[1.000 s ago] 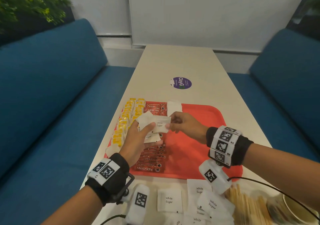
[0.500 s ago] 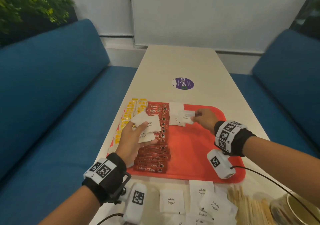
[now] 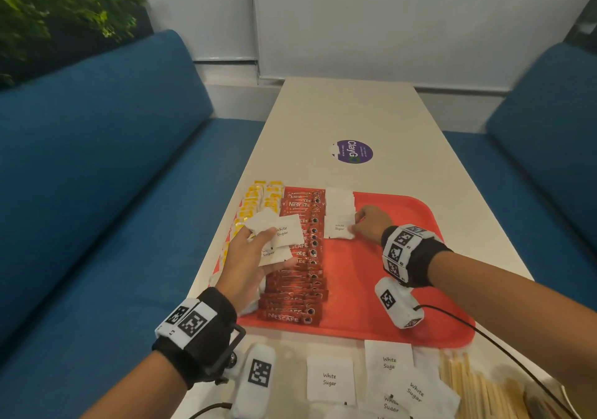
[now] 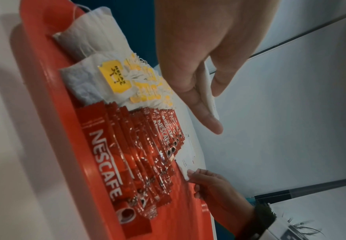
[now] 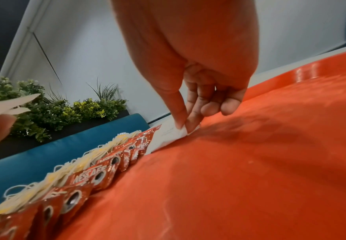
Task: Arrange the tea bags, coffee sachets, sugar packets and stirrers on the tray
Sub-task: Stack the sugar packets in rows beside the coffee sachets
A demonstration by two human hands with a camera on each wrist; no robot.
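My right hand pinches a sugar packet lying on the tray, at nine o'clock of my fingers. My left hand grips a fan of packets above the coffee sachets.

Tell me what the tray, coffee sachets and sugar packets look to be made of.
Tray: likely moulded plastic, glossy red with light glints along its raised rim.
Coffee sachets: apparently foil or plastic film, shiny and crinkled, with serrated ends.
Sugar packets: seemingly matte white paper, flat with plain black print; the right hand pinches one.
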